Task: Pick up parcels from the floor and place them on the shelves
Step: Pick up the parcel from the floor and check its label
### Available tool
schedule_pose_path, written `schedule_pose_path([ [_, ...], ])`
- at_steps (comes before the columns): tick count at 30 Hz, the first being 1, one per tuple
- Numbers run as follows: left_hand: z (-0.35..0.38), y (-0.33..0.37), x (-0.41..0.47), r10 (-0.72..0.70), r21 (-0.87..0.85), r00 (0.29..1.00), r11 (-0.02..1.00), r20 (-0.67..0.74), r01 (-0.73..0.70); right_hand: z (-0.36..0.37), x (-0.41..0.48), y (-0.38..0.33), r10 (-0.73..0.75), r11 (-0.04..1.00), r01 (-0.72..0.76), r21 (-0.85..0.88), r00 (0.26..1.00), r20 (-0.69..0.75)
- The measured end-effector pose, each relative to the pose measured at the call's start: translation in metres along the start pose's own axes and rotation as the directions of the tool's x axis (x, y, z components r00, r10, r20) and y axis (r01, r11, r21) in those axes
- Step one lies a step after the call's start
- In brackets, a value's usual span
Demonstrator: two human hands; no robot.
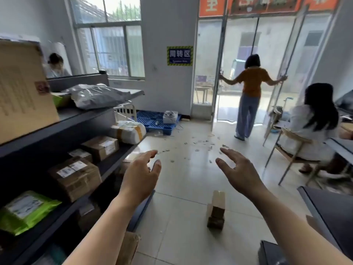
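Note:
Both my hands reach forward over the tiled floor, empty. My left hand point(142, 174) has relaxed fingers and hovers beside the dark shelf unit point(114, 161) on the left. My right hand point(238, 169) is spread, palm turned inward. Below and between them a small brown cardboard parcel point(216, 210) stands upright on the floor, apart from both hands. The shelves hold brown boxes point(76, 176), a green bag point(26, 210), a white taped parcel point(131, 131) and a grey bag point(97, 95). Another cardboard piece point(129, 247) lies by the shelf foot.
A blue pallet point(152, 119) lies by the far wall. One person stands in the open glass doorway point(248, 96); another sits on a chair point(313, 131) at the right. A dark table edge point(328, 207) juts in at lower right. Scraps litter the floor point(202, 146).

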State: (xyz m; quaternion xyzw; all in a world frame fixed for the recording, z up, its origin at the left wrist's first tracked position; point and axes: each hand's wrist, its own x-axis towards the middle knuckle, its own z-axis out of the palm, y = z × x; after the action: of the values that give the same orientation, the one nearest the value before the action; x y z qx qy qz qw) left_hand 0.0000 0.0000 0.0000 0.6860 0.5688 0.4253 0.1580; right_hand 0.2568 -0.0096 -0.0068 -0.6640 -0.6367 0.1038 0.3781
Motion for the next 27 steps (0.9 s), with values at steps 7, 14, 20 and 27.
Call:
schedule_pose_path([
  [7,0.081,-0.010,0.016,-0.028,-0.032,0.987,0.999,0.158,0.033,-0.002,-0.009,0.067,0.211,0.977,-0.211,-0.020,0.977,0.006],
  [14,0.168,-0.006,0.038,-0.034,-0.058,0.963,0.997,0.267,0.052,0.001,0.001,0.138,0.351,0.936,-0.351,0.028,0.936,0.006],
  [20,0.245,0.000,0.063,-0.093,-0.092,0.927,0.987,0.364,0.135,0.002,0.035,0.199,0.425,0.904,-0.426,0.033,0.905,0.034],
  [27,0.333,0.010,0.108,-0.211,-0.074,0.891,0.962,0.403,0.261,-0.001,0.102,0.275,0.459,0.886,-0.463,0.040,0.885,0.080],
])
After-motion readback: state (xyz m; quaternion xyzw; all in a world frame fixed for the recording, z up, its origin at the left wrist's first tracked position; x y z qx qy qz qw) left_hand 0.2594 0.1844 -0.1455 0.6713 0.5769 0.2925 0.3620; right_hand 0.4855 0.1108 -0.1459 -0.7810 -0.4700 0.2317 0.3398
